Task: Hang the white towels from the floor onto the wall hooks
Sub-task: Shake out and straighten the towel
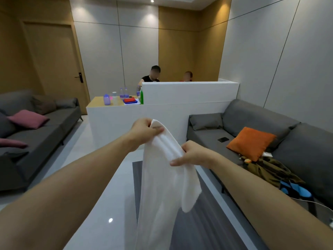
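I see both hands up, holding one soft white cloth towel (pixel 162 177) between them. Left hand (pixel 144 131) pinches its top edge, thumb over the folded hem. Right hand (pixel 191 154), lower and nearer, grips the same edge, fingers curled into the fabric. Rest of the towel hangs below both hands, over a glossy white desk (pixel 108 204). Square orange cushion (pixel 250 142) on grey fabric sofa (pixel 270 123), beyond the right hand.
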{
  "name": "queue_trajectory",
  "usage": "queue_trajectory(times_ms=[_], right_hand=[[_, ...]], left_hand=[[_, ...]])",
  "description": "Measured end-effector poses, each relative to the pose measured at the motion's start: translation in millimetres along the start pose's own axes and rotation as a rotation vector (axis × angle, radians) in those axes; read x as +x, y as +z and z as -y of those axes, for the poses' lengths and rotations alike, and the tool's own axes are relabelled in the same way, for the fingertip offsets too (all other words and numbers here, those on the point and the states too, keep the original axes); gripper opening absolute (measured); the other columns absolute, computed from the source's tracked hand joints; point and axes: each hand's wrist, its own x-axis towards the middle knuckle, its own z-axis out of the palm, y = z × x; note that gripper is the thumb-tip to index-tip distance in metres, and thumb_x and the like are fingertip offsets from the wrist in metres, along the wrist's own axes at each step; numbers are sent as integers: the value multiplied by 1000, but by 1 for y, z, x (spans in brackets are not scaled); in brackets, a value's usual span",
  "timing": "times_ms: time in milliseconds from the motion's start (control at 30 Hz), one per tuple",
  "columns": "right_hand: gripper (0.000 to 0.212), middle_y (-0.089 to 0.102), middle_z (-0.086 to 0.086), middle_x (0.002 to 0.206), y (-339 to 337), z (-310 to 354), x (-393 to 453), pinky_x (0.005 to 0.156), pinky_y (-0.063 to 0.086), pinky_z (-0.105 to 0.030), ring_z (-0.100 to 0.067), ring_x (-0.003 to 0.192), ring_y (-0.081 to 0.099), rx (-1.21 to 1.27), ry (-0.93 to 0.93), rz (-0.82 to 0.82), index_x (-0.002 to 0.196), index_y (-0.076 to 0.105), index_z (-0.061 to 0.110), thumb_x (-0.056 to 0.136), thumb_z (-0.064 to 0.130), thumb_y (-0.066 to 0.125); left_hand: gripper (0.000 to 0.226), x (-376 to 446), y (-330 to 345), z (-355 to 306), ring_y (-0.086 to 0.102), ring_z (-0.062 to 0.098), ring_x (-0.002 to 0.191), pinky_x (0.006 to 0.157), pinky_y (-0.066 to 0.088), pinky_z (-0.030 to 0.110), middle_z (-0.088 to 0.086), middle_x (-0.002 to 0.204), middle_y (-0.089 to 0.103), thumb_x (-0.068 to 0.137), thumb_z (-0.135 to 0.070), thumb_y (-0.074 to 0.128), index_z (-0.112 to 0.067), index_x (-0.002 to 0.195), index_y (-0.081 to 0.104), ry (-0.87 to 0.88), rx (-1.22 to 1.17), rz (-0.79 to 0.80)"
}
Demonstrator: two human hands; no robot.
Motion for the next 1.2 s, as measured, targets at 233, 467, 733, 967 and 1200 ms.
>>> queue_trajectory(times_ms=[233, 467, 733, 967, 1200], right_hand=[[23, 67, -6, 84, -36, -27, 161, 73, 58, -39, -23, 79, 65, -401, 227, -256, 74, 66, 13, 73, 32, 80], [25, 66, -9, 85, -133, 25, 281, 69, 52, -35, -28, 80, 61, -521, 183, -591, 81, 69, 14, 86, 39, 70], [13, 67, -6, 94, -194, 46, 283, 71, 47, -34, -26, 88, 59, -569, 53, -806, 95, 72, 18, 95, 21, 60], [28, 72, -11, 98, -158, -41, 200, 77, 52, -38, -37, 94, 62, -535, -10, -682, 99, 76, 22, 84, 7, 57], [32, 71, -8, 98, -77, -167, 99, 76, 54, -37, -33, 89, 63, -504, 120, -390, 100, 75, 28, 84, 9, 55]], left_hand=[[11, 153, -57, 75, 62, 20, 89, 71, 48, 29, 2, 90, 68, 89, -30, 66, -21, 87, 71, -32, 49, -251], [6, 287, -129, 68, 63, 19, 90, 78, 54, 30, 1, 92, 68, 85, -31, 72, -25, 83, 73, 4, 92, -356], [6, 309, -147, 24, 68, 17, 87, 80, 55, 35, -6, 81, 73, 78, -36, 76, -32, 74, 74, 107, 138, -463], [6, 216, -68, 50, 62, 10, 86, 79, 50, 25, -10, 83, 71, 83, -31, 76, -26, 86, 77, 28, 242, -473], [8, 59, 50, 118, 59, 0, 73, 62, 40, 18, -19, 72, 66, 85, -26, 73, -29, 78, 75, -246, 320, -397]])
